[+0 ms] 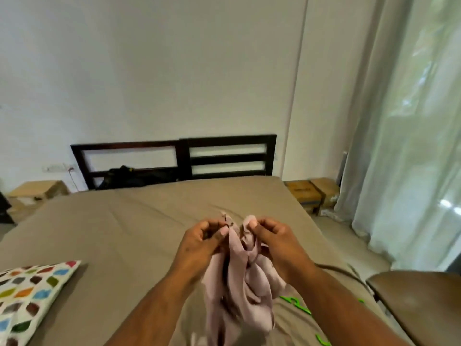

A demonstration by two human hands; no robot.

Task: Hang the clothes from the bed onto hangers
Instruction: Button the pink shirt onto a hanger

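The pale mauve, thin-fabric garment [239, 283] is held at centre frame, raised above the taupe-sheeted bed [124, 233]. The left hand [202, 242] and the right hand [272, 239] each pinch the bunched upper edge of the garment between thumb and curled fingers. The two pinch points sit close together, with a fold of fabric between them. From the fingers the garment hangs toward the lower edge of the frame, so its long axis runs top to bottom. Its lower end is blurred, and contact with the bed cannot be determined. A bright green plastic hanger [298, 304] lies on the bed at lower right, partly hidden by the right forearm and just beside the hanging fabric. The right hand is therefore judged the nearer one for reaching the hanger, while the left hand could retain the garment. The neck opening is not identifiable in the bunched fabric.
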